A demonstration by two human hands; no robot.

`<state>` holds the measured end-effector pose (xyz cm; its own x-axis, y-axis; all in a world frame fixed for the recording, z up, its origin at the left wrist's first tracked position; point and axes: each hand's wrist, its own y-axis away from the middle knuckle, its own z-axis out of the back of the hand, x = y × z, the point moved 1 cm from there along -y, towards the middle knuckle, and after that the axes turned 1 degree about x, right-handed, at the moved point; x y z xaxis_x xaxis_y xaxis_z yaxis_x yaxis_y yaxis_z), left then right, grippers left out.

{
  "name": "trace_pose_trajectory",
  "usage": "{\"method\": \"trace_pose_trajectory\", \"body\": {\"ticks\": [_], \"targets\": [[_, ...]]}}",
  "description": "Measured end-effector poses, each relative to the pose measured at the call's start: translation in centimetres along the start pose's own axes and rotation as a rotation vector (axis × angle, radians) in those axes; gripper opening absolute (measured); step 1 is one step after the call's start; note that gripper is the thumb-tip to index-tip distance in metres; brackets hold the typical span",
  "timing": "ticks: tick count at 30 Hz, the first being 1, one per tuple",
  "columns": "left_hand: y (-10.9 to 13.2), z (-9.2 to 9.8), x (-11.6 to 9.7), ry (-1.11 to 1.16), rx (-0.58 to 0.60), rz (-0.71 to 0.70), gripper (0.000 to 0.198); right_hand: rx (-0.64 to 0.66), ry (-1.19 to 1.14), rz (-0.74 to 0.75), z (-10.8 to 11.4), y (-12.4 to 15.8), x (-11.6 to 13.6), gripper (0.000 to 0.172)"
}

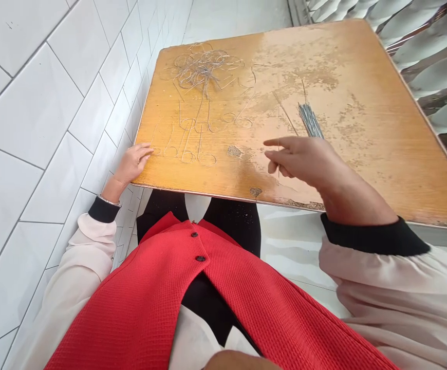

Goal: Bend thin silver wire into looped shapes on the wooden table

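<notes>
A worn wooden board serves as the work surface. My left hand rests at its near left corner, fingers lightly curled on the edge beside several bent wire hooks with looped ends. My right hand hovers over the near middle of the board, index finger stretched left, the other fingers pinched on a thin straight wire. Just behind that hand lies a bundle of straight wires. A tangled heap of looped wires sits at the far left of the board.
A white tiled wall runs close along the left. Corrugated metal sheeting stands on the right. A single loose wire lies left of the bundle. The board's surface is chipped along the near edge.
</notes>
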<state>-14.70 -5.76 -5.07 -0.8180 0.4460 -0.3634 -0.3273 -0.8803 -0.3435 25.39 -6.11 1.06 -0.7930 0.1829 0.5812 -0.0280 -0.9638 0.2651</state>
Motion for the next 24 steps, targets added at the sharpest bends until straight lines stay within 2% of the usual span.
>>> {"method": "trace_pose_trajectory", "body": {"ticks": [2,4,6,8,10,11,13,15,17,19,21,24], "targets": [[0.1,0.0,0.0,0.000,-0.017,0.008,0.033,-0.056,0.141,0.083,-0.7,-1.5,-4.0,0.028],[0.0,-0.1,0.0,-0.006,-0.021,0.015,0.034,-0.104,0.227,0.231,-1.6,-2.7,-6.9,0.030],[0.0,-0.2,-0.1,-0.012,-0.012,0.023,0.034,-0.146,0.323,0.315,-2.0,-3.0,-8.3,0.035],[0.0,-0.2,-0.3,-0.007,-0.019,0.040,0.033,-0.205,0.438,0.318,-1.9,-2.0,-7.8,0.039],[0.0,-0.1,-0.5,0.000,-0.068,0.081,0.032,-0.296,0.506,0.294,-1.5,-0.3,-5.6,0.039],[0.0,-0.1,-0.6,0.001,-0.104,0.113,0.032,-0.297,0.486,0.335,-1.4,0.6,-3.9,0.034],[-0.1,0.0,-0.5,-0.006,-0.173,0.192,0.028,-0.240,0.426,0.426,-1.6,2.2,0.2,0.027],[-0.3,-0.1,-0.3,-0.019,-0.210,0.257,0.023,-0.190,0.386,0.522,-2.7,2.9,4.7,0.028],[-0.6,-0.4,-0.1,-0.034,-0.221,0.291,0.017,-0.078,0.379,0.645,-4.7,2.3,8.9,0.032],[-0.9,-0.8,0.2,-0.050,-0.215,0.305,0.013,-0.022,0.409,0.702,-7.1,0.8,12.3,0.035],[-1.1,-1.2,0.2,-0.076,-0.204,0.316,0.009,0.008,0.453,0.728,-9.6,-1.2,14.9,0.038],[-1.2,-1.6,0.0,-0.110,-0.200,0.324,0.007,0.057,0.529,0.696,-12.3,-3.9,17.2,0.039]]}}
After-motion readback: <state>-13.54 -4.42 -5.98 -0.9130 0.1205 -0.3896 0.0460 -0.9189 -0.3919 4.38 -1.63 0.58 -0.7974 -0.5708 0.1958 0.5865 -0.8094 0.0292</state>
